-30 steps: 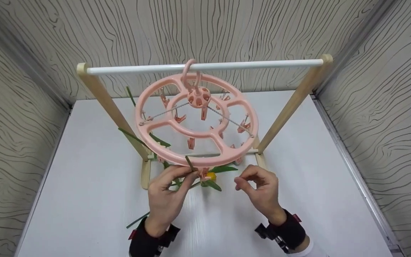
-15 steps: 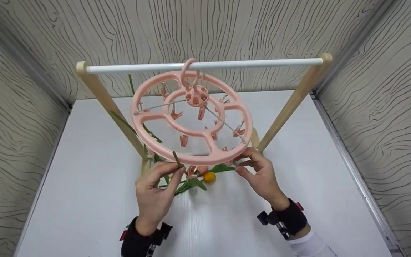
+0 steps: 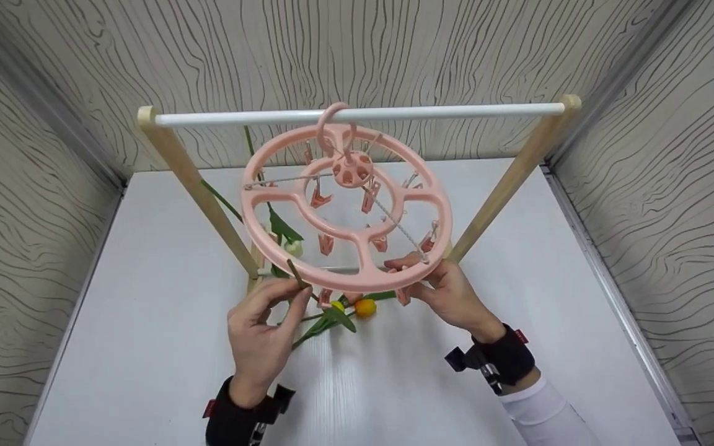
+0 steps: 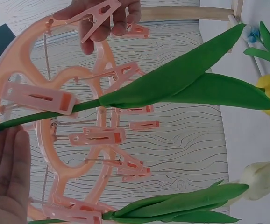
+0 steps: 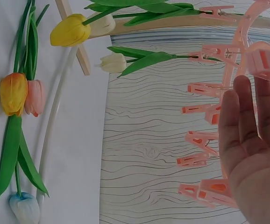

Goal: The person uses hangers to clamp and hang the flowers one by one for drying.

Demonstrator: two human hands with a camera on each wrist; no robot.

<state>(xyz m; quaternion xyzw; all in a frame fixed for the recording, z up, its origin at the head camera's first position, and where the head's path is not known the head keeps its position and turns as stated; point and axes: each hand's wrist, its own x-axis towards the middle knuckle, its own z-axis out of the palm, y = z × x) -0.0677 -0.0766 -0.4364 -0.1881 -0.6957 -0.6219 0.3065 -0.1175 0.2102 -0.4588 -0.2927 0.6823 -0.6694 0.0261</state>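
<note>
Head view: left hand (image 3: 264, 331) pinching stem of yellow tulip (image 3: 337, 306) just below front rim of pink clip hanger (image 3: 366, 283); right hand (image 3: 453, 294) gripping rim. Left wrist: stem beside clip (image 4: 38, 98), can't tell if clamped; loose bite could drop flower. Right wrist: fingers near another clip (image 5: 268, 62); letting go might set hanger swinging.

- A small enclosed booth, lab-like in its bareness, built around a wooden stand (image 3: 509, 183); what building it belongs to cannot be told.
- Behind the stand: a back panel (image 3: 456, 62), pale, printed with dark wood-grain lines.
- To either side of the stand: a left panel (image 3: 22, 217) and right panel (image 3: 698, 204) in matching pattern.
- Behind the stand's ends: grey metal strips (image 3: 617, 87) lining the panel corners.
- Under the stand: a plain white bench (image 3: 580, 359) reaching the panels.
- Before the stand: black wristbands (image 3: 509, 362) with small devices attached, suggesting a recording setup.
</note>
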